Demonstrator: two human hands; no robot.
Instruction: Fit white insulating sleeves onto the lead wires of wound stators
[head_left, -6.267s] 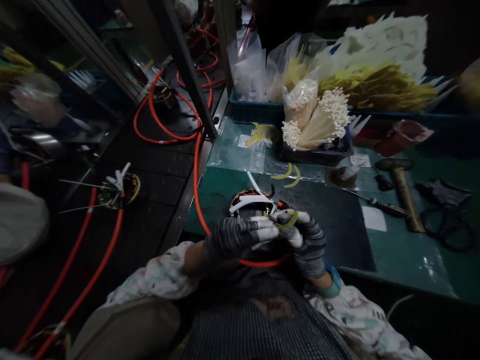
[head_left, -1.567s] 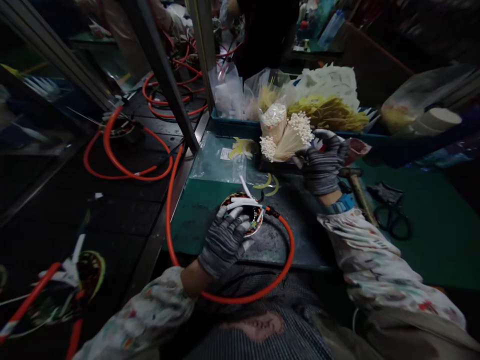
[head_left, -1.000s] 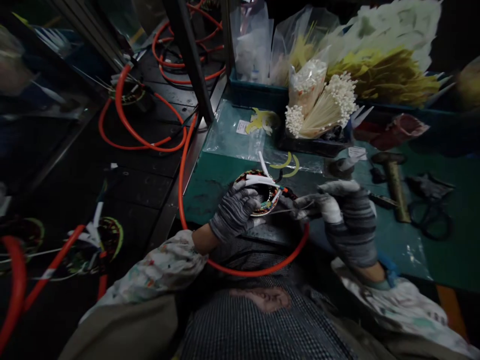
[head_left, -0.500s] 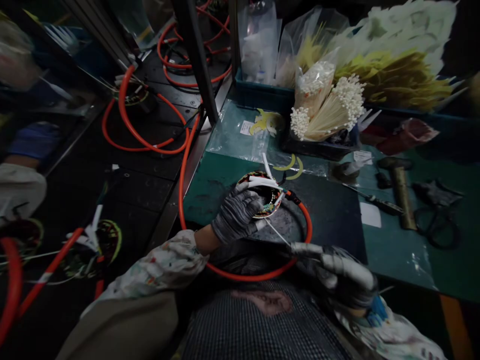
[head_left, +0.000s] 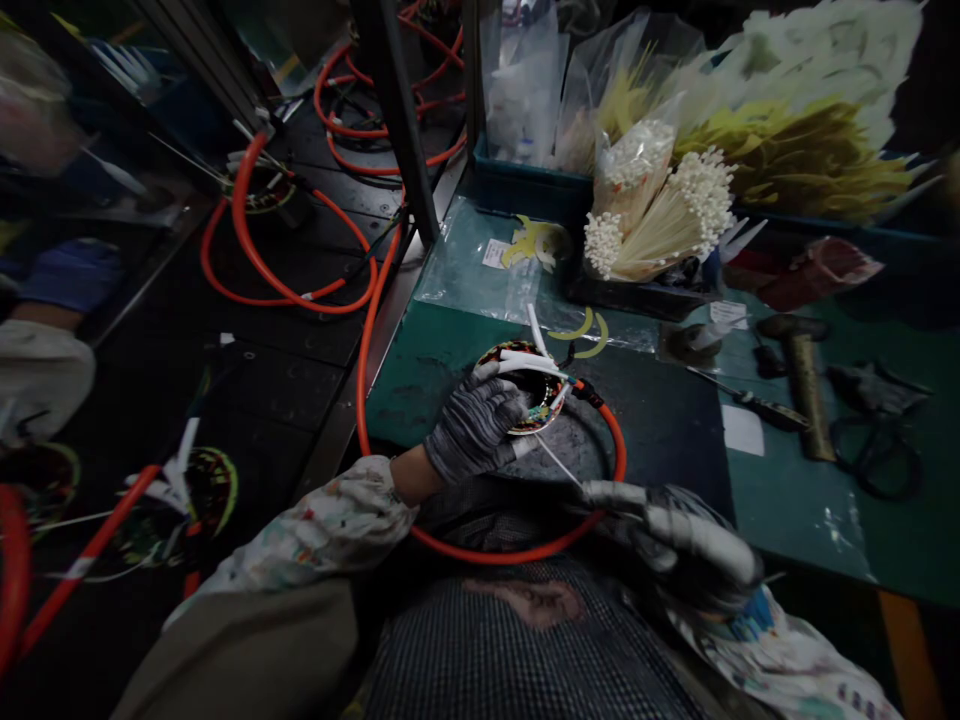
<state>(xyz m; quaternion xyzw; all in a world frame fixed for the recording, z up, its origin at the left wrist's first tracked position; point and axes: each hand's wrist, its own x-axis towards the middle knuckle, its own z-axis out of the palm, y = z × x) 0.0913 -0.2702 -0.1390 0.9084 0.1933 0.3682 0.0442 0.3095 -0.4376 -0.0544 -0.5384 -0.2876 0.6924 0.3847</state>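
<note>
A round motor stator (head_left: 551, 412) with wound coils rests on the dark mat in front of me. My left hand (head_left: 476, 420), in a grey striped glove with white fingertips, grips its near left side, fingers curled over the rim. White tubing sleeves (head_left: 525, 358) lie across its top. A thin white cord (head_left: 559, 462) runs taut from the stator to my right hand (head_left: 679, 545), whose taped fingers are closed on it at the lower right. A thick orange cable (head_left: 619, 440) leaves the stator and loops below both hands.
Beyond the stator are yellow curved strips (head_left: 592, 335) and a bundle of white-tipped cords (head_left: 667, 225). A hammer (head_left: 806, 380), a screwdriver (head_left: 772, 408) and scissors (head_left: 877, 450) lie right. Other cabled stators (head_left: 214, 490) stand left, near another person's blue-gloved hand (head_left: 71, 275).
Both hands keep their hold with almost no movement. My right hand has shifted very slightly to the right; the view has moved a little.
</note>
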